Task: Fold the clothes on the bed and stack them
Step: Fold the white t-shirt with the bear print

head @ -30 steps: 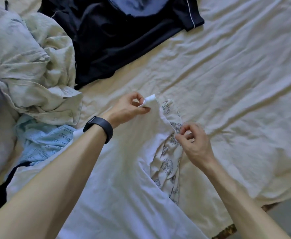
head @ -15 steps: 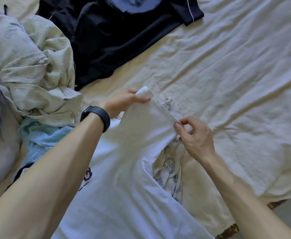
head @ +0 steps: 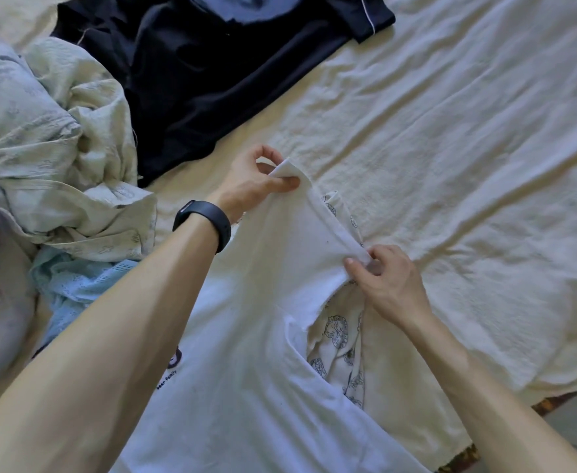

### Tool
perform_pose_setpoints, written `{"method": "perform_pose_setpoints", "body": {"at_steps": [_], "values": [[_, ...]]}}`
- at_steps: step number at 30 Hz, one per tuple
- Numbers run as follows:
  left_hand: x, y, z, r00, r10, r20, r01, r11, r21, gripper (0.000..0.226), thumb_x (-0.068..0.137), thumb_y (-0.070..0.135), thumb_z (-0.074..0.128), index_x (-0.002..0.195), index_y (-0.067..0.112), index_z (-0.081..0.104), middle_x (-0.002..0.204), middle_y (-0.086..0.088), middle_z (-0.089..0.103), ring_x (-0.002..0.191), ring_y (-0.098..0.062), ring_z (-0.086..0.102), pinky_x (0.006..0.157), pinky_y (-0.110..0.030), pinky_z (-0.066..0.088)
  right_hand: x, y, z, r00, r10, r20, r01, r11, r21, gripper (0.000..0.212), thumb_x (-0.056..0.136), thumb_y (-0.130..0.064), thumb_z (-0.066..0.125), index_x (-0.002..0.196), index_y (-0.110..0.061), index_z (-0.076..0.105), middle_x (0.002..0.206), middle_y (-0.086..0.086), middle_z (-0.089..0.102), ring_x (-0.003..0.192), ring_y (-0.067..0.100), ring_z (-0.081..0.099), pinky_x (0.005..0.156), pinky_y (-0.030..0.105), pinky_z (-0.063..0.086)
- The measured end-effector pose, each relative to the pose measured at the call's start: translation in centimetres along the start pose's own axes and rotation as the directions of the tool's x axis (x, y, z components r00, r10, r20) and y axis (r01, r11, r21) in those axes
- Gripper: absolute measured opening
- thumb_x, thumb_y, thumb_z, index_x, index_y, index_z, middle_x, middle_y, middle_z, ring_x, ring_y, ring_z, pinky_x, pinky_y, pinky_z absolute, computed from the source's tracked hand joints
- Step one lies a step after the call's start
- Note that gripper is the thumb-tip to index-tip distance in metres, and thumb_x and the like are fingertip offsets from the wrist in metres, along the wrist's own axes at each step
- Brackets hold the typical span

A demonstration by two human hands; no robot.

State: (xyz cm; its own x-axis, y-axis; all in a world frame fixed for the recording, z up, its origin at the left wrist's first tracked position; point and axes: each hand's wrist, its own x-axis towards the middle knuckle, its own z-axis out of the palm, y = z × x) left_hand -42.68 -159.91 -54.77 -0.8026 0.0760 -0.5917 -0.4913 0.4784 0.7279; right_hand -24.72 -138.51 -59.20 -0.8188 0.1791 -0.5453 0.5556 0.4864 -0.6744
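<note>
Status: early. No folded piece and no stack in view.

Hands: left hand (head: 259, 186) pinches the far end of a hemmed edge of the white tee (head: 246, 387), thumb against fingers. Right hand (head: 386, 281) pinches the near end of the same edge. The hem runs taut between them, lifted off the bed (head: 451, 148). Looks like a sleeve opening, not certain.

The tee lies at the near edge of the bed, body spread toward the camera. My read: it is being straightened out, with the 1st fold not yet made.

Left to do, as far as I can see:
- tee
- printed garment (head: 336, 336) under it
- navy shirt (head: 212, 80) at the far side, lying loose
- pale green heap (head: 58, 141) at left
- light blue piece (head: 75, 281) just below the heap

So at least 5 items, 0 done.

Unclear:
- Left forearm covers much of the tee's front; the small print is only partly readable.
- Tee bottom and navy shirt top are cut off by the frame.
- Printed garment is mostly covered; type unknown.
- The heap may be more than 1 item.
- Grey mass at the left edge: bedding or clothing, cannot tell.
</note>
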Motion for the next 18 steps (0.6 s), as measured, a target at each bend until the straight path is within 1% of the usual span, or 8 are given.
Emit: {"method": "perform_pose_setpoints", "body": {"at_steps": [1, 3, 6, 8, 10, 12, 14, 18], "values": [[0.1, -0.3, 0.3, 1.0, 0.01, -0.026, -0.01, 1.0, 0.024, 0.035, 0.069, 0.023, 0.09, 0.089, 0.028, 0.061, 0.078, 0.009, 0.075, 0.066, -0.009, 0.071, 0.051, -0.024, 0.052, 0.1, -0.2, 0.0, 0.997, 0.07, -0.027, -0.067, 0.992, 0.111, 0.035, 0.089, -0.048, 0.069, 0.082, -0.013, 0.064, 0.085, 0.005, 0.069, 0.086, 0.026, 0.067, 0.082, 0.043, 0.054], [0.3, -1.0, 0.9, 0.999, -0.006, -0.034, 0.008, 0.997, 0.075, 0.038, 0.068, 0.038, 0.09, 0.094, 0.035, 0.062, 0.085, 0.01, 0.074, 0.073, -0.006, 0.07, 0.06, -0.024, 0.052, -0.3, -0.7, 0.7, 0.984, 0.177, -0.014, -0.167, 0.948, 0.272, 0.025, 0.089, -0.042, 0.072, 0.086, -0.02, 0.061, 0.078, 0.005, 0.072, 0.077, 0.028, 0.071, 0.08, 0.052, 0.058], [0.3, -1.4, 1.0, 0.981, -0.163, 0.1, 0.134, 0.959, 0.25, 0.057, 0.071, 0.061, 0.081, 0.116, 0.031, 0.06, 0.104, 0.01, 0.064, 0.093, -0.005, 0.061, 0.072, -0.024, 0.044, -1.2, -0.7, 1.7, 0.965, 0.263, 0.019, -0.249, 0.884, 0.397, 0.033, 0.084, -0.036, 0.08, 0.1, -0.028, 0.052, 0.081, -0.004, 0.073, 0.063, 0.015, 0.072, 0.068, 0.043, 0.06], [0.2, -1.8, 0.7, 0.956, -0.255, 0.148, 0.176, 0.897, 0.407, 0.05, 0.078, 0.052, 0.077, 0.114, 0.021, 0.061, 0.098, 0.009, 0.059, 0.088, -0.009, 0.057, 0.068, -0.027, 0.04, -1.7, -0.5, 2.1, 0.945, 0.321, 0.066, -0.316, 0.835, 0.45, 0.042, 0.079, -0.038, 0.085, 0.103, -0.027, 0.052, 0.084, -0.006, 0.073, 0.06, 0.009, 0.069, 0.054, 0.03, 0.054], [-0.1, -2.0, 0.3, 0.963, -0.24, 0.123, 0.154, 0.864, 0.479, 0.03, 0.084, 0.03, 0.076, 0.104, 0.012, 0.064, 0.086, 0.002, 0.058, 0.078, -0.019, 0.055, 0.061, -0.029, 0.04, -2.1, -0.4, 2.3, 0.919, 0.37, 0.134, -0.387, 0.788, 0.479, 0.039, 0.078, -0.035, 0.087, 0.101, -0.021, 0.059, 0.082, -0.005, 0.073, 0.056, 0.006, 0.066, 0.048, 0.022, 0.049], [-0.6, -1.8, -0.1, 0.984, -0.163, 0.066, 0.123, 0.904, 0.41, 0.019, 0.084, 0.018, 0.075, 0.098, 0.009, 0.069, 0.085, -0.004, 0.064, 0.078, -0.022, 0.06, 0.065, -0.03, 0.046, -2.4, -0.7, 2.5, 0.916, 0.363, 0.17, -0.395, 0.739, 0.546, 0.023, 0.084, -0.024, 0.084, 0.095, -0.015, 0.066, 0.069, -0.004, 0.068, 0.048, 0.007, 0.058, 0.044, 0.021, 0.046], [-2.0, -0.8, -0.5, 0.993, -0.111, 0.035, 0.1, 0.969, 0.226, 0.01, 0.08, 0.014, 0.076, 0.088, 0.018, 0.071, 0.083, 0.001, 0.07, 0.078, -0.019, 0.065, 0.068, -0.029, 0.052, -2.8, -1.5, 2.4, 0.94, 0.319, 0.12, -0.322, 0.715, 0.62, 0.009, 0.089, -0.015, 0.077, 0.091, -0.015, 0.068, 0.064, -0.002, 0.062, 0.047, 0.008, 0.054, 0.046, 0.022, 0.047], [-7.4, 1.2, -3.1, 0.998, -0.008, 0.059, 0.012, 0.997, -0.08, 0.013, 0.066, 0.015, 0.072, 0.07, 0.027, 0.067, 0.075, 0.005, 0.069, 0.071, -0.016, 0.064, 0.068, -0.026, 0.05, -5.9, -5.0, 2.4, 0.977, 0.192, -0.091, -0.071, 0.699, 0.712, 0.014, 0.092, -0.01, 0.071, 0.092, -0.023, 0.066, 0.076, -0.012, 0.066, 0.057, 0.011, 0.06, 0.049, 0.026, 0.052]]}}
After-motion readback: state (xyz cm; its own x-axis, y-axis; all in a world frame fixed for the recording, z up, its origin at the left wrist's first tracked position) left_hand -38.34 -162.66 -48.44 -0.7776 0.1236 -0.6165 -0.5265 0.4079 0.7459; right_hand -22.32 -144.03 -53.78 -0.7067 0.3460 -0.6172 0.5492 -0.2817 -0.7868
